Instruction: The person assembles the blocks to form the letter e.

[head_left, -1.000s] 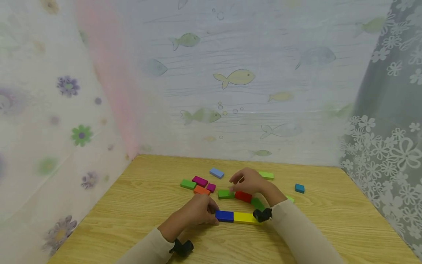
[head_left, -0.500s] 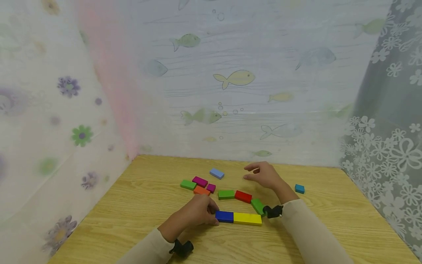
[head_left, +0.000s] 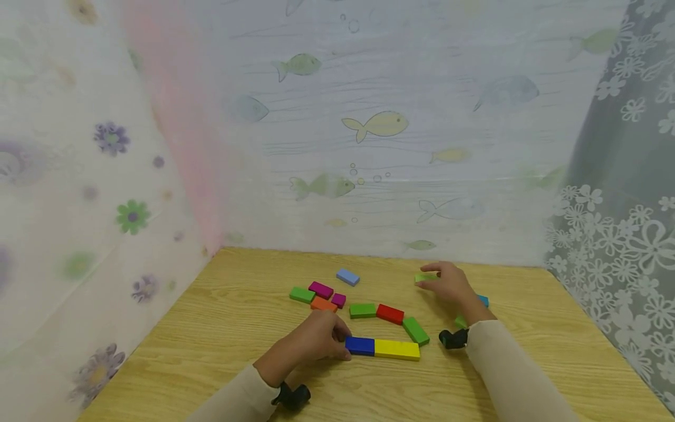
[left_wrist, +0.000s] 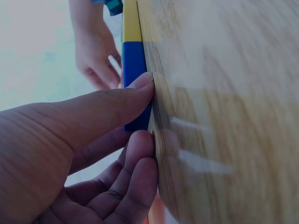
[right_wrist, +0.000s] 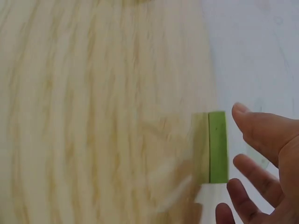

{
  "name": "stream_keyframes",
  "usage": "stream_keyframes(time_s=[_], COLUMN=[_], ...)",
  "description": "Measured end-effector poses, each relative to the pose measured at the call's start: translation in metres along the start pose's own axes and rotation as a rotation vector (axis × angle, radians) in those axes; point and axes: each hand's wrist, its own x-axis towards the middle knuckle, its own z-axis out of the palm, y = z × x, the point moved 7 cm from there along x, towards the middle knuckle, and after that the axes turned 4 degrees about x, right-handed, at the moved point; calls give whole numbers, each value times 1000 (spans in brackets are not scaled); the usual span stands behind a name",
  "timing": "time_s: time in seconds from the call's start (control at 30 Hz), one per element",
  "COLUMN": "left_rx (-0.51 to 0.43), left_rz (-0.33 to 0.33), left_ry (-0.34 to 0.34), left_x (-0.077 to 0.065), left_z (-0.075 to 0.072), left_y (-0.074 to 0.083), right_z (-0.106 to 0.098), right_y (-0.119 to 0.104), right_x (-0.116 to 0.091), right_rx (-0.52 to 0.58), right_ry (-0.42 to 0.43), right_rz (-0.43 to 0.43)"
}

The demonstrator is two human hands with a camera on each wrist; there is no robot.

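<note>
A blue block (head_left: 360, 346) lies end to end with a longer yellow block (head_left: 397, 350) on the table. My left hand (head_left: 315, 337) pinches the blue block's left end; in the left wrist view the thumb (left_wrist: 140, 88) lies on one long side of it, and the index finger is partly hidden. At the back right, my right hand (head_left: 448, 286) reaches over a light green block (head_left: 425, 278) with thumb and fingers apart. In the right wrist view that block (right_wrist: 218, 147) stands just off the fingertips, with a gap between.
Behind the blue and yellow row, a green block (head_left: 362, 310), a red block (head_left: 390, 314) and another green block (head_left: 416, 331) form an arc. Farther left lie magenta, green and orange blocks (head_left: 324, 305), plus a light blue block (head_left: 348, 277). A teal block (head_left: 483, 300) is partly behind the right hand.
My right hand has left the green block in the arc and moved back and right to the light green block. The left hand stays on the blue block.
</note>
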Motion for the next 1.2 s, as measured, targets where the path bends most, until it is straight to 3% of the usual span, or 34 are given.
stream_keyframes(time_s=[0.17,0.53,1.2], left_rx=[0,-1,-3], left_rz=[0,-19,-11], left_ry=[3,-5,-1], left_x=[0,-1,-3], left_z=[0,2,2], left_y=[1,3,3], right_z=[-3,-2,-8], right_y=[15,24,10], right_x=[-2,-3,-6], right_rx=[36,8,-65], right_ry=[3,6,33], right_rz=[61,49,5])
